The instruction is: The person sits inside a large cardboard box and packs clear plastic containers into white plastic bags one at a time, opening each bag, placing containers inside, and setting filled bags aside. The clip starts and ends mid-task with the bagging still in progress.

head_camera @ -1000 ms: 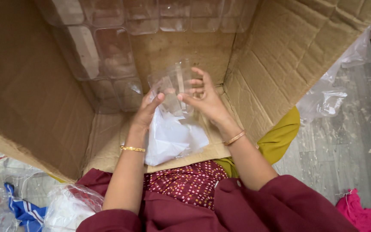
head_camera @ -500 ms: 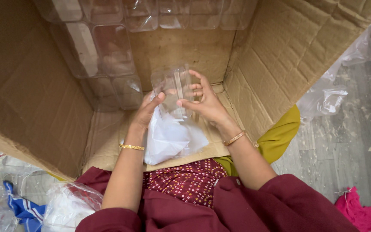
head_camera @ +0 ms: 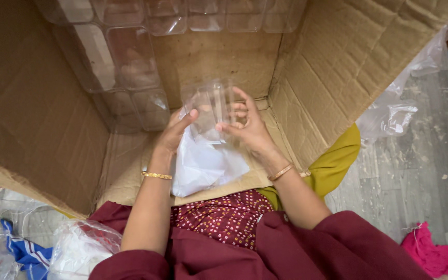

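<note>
Both hands hold one clear plastic container (head_camera: 209, 105) inside a large open cardboard box (head_camera: 338, 67). My left hand (head_camera: 176, 132) grips its left side, thumb up against the wall. My right hand (head_camera: 246, 124) holds its right side, fingers spread across the front. A white plastic bag (head_camera: 206, 165) hangs below the container, between my wrists, and rests on the box's front flap. Each wrist carries a gold bangle.
Several clear plastic containers (head_camera: 130, 62) are stacked in rows against the box's back and left walls. Crumpled clear plastic bags lie at the right (head_camera: 390, 116) and lower left (head_camera: 79, 246). A blue cloth (head_camera: 24, 251) and a pink cloth (head_camera: 431, 254) lie on the grey floor.
The container has been turned slightly and lifted a little between my hands. The hands stay in nearly the same place.
</note>
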`<state>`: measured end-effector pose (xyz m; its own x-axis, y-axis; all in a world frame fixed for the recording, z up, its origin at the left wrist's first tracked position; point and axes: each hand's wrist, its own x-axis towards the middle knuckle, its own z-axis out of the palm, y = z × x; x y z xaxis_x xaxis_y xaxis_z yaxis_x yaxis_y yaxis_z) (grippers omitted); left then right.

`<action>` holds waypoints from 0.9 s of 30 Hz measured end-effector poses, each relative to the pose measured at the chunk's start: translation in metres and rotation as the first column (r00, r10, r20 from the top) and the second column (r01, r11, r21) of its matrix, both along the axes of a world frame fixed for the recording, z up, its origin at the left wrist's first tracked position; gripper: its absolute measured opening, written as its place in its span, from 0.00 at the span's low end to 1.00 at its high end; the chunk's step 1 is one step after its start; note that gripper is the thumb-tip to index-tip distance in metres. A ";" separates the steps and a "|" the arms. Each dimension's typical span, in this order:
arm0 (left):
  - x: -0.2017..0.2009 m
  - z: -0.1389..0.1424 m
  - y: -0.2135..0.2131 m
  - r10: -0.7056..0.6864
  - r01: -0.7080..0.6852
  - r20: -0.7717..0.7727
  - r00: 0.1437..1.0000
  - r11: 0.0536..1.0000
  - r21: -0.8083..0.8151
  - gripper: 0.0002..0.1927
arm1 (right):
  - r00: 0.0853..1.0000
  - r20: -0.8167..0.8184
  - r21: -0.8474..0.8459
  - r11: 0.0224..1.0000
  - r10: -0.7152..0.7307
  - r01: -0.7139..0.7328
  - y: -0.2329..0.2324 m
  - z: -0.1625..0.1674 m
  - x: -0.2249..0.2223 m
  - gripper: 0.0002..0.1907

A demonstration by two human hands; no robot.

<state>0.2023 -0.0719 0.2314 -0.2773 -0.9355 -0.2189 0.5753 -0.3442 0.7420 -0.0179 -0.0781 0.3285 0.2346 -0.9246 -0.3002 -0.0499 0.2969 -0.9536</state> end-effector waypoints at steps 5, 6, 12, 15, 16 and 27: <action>-0.010 0.004 0.003 0.008 -0.005 0.061 0.998 0.998 -0.055 0.47 | 0.992 0.109 0.015 0.998 0.065 -0.067 -0.006 -0.001 -0.007 0.57; -0.012 0.008 0.003 0.004 0.013 0.159 0.987 0.995 -0.103 0.48 | 0.989 0.116 0.034 0.995 0.087 -0.091 -0.009 -0.001 -0.011 0.56; 0.009 0.056 -0.011 0.167 0.099 0.563 0.810 0.906 -0.411 0.49 | 0.968 -0.052 -0.063 0.967 0.245 -0.248 -0.012 -0.013 -0.034 0.53; 0.025 0.085 -0.024 0.158 0.328 0.815 0.558 0.860 -0.391 0.46 | 0.957 -0.058 -0.107 0.952 0.283 -0.288 -0.013 -0.033 -0.034 0.51; 0.025 0.091 -0.029 0.102 0.424 0.875 0.474 0.844 -0.329 0.44 | 0.953 -0.052 -0.136 0.943 0.299 -0.303 -0.013 -0.041 -0.032 0.51; -0.005 0.079 -0.046 -0.018 0.633 0.972 0.235 0.762 -0.139 0.47 | 0.970 0.056 -0.134 0.965 0.235 -0.226 -0.010 -0.055 -0.049 0.52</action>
<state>0.1973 -0.1177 0.3105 -0.4955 -0.8495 -0.1812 -0.6297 0.2077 0.7485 -0.0671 -0.0878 0.2737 0.4625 -0.8720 -0.1604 -0.0341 0.1633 -0.9860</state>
